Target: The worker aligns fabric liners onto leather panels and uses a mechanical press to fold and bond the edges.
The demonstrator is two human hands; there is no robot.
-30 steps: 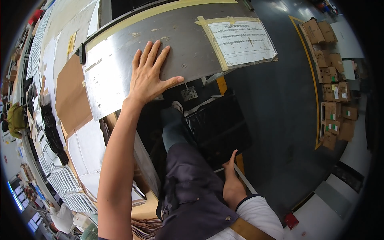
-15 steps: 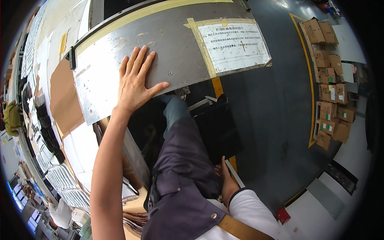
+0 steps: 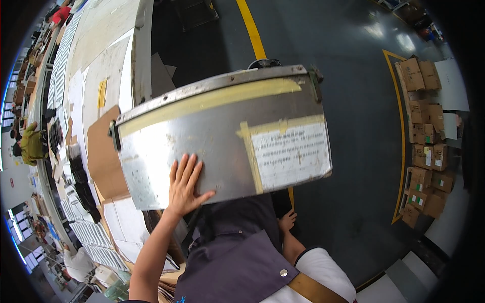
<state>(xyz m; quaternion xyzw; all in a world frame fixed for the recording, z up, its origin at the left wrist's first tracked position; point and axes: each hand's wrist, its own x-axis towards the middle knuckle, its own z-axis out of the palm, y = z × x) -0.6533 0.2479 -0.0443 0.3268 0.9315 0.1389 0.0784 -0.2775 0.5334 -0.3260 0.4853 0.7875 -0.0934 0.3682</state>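
Note:
My left hand (image 3: pixel 187 189) lies flat on a grey metal plate (image 3: pixel 217 151), fingers stretched toward its far side and thumb out to the right. A taped paper sheet (image 3: pixel 290 154) with printed lines covers the plate's right end. Strips of yellowish tape (image 3: pixel 212 103) run along the far edge, beside a metal bar (image 3: pixel 202 90). Low at my right side, next to my dark apron (image 3: pixel 232 262), is my right hand (image 3: pixel 287 220). Its fingers look loosely stretched, and I see nothing in them.
To my left runs a long worktable with brown cardboard (image 3: pixel 107 159), white sheets (image 3: pixel 124 219) and stacked dark pieces (image 3: pixel 81 179). Cardboard boxes (image 3: pixel 419 126) stand on the right behind a yellow floor line (image 3: pixel 402 136). A person in olive clothing (image 3: pixel 33 144) is far left.
The view has tilted up, so the plate sits lower and its far bar and the floor beyond show. My left hand stays on the plate. The pale edge beside my right hand is out of sight.

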